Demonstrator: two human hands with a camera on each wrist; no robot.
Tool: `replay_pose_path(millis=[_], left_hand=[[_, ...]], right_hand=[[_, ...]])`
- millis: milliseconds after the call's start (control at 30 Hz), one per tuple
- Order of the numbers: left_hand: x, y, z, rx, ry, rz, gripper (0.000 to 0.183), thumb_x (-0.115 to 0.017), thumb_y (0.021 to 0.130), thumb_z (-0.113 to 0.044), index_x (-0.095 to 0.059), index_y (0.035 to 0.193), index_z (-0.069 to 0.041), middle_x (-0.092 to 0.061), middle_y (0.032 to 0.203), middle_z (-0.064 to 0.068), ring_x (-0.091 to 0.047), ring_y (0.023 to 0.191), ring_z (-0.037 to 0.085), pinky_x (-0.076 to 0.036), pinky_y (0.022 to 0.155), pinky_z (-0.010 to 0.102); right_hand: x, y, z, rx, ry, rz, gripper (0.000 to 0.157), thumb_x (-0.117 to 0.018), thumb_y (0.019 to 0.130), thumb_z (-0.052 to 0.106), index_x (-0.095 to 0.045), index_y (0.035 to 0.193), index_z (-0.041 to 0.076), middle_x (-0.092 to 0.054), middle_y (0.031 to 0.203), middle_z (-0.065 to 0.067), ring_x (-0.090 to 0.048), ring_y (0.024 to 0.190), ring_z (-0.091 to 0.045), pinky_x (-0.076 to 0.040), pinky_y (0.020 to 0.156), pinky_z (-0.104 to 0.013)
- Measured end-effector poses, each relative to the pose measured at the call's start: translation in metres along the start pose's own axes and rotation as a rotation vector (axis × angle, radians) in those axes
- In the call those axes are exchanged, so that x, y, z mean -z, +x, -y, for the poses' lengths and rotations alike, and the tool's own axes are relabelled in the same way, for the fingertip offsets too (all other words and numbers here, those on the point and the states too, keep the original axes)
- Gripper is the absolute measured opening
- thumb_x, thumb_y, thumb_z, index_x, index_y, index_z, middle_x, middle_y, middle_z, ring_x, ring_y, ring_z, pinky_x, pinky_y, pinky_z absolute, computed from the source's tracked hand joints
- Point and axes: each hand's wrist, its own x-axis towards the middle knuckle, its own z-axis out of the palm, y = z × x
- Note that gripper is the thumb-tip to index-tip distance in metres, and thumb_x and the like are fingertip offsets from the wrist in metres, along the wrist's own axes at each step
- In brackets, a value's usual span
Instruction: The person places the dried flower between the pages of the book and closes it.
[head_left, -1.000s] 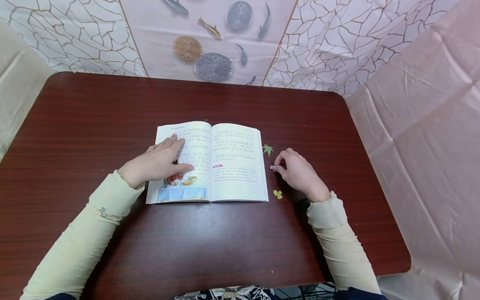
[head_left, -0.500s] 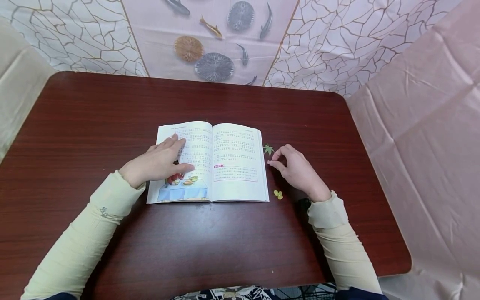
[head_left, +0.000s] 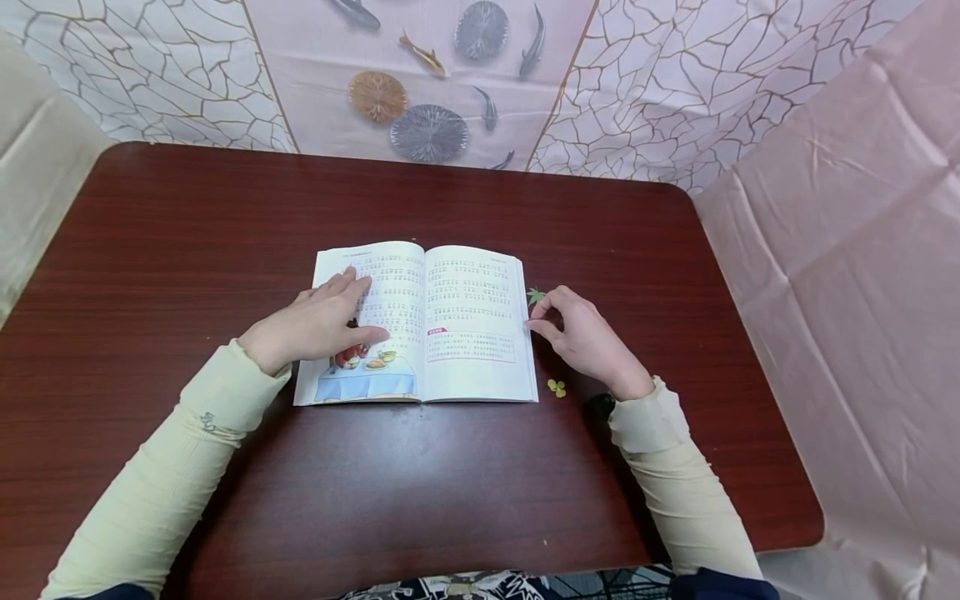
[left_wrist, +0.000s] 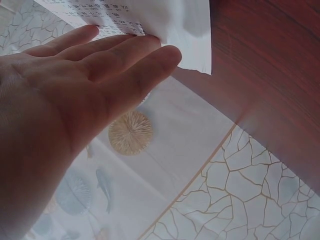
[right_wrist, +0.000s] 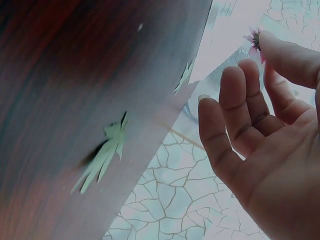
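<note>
Flower [right_wrist: 256, 41], pink, in right hand [right_wrist: 275, 160], plain only from right wrist.

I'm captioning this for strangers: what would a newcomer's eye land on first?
Probably the open book, bright white on the dark red-brown table, with the left hand resting on its left page. Next, at the book's right edge, the right hand pinching a small pink flower, clearest in the right wrist view. Right of the book lie a green leaf and, lower in the head view, a yellow-green sprig.
</note>
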Motion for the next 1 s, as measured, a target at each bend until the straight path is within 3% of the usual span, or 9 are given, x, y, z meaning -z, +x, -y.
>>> replay_pose_path(millis=[367, 700, 1000], left_hand=[[0.0, 0.001, -0.001, 0.002, 0.005, 0.001, 0.091, -0.06, 0.091, -0.053, -0.023, 0.151, 0.004, -0.013, 0.157, 0.028, -0.013, 0.144, 0.044, -0.018, 0.108, 0.066], [-0.001, 0.001, 0.0, 0.01, 0.007, 0.017, 0.095, -0.06, 0.09, -0.056, -0.021, 0.152, 0.004, -0.011, 0.157, 0.028, -0.012, 0.145, 0.043, -0.018, 0.108, 0.067], [-0.001, 0.001, -0.001, 0.01, 0.019, 0.021, 0.094, -0.061, 0.09, -0.055, -0.021, 0.152, 0.005, -0.01, 0.157, 0.029, -0.012, 0.144, 0.044, -0.017, 0.109, 0.066]], right_hand=[[-0.004, 0.005, 0.008, 0.042, 0.009, 0.012, 0.012, -0.073, 0.089, 0.014, -0.061, 0.093, 0.014, -0.055, 0.094, 0.001, -0.05, 0.084, -0.019, -0.043, 0.076, -0.033], [-0.007, 0.008, 0.015, 0.062, -0.002, 0.074, 0.009, -0.069, 0.091, 0.011, -0.06, 0.091, 0.014, -0.054, 0.099, -0.001, -0.05, 0.096, -0.024, -0.043, 0.083, -0.035], [-0.008, 0.009, 0.016, 0.063, -0.003, 0.082, 0.009, -0.069, 0.091, 0.013, -0.06, 0.092, 0.015, -0.053, 0.099, -0.001, -0.049, 0.095, -0.024, -0.043, 0.08, -0.034]])
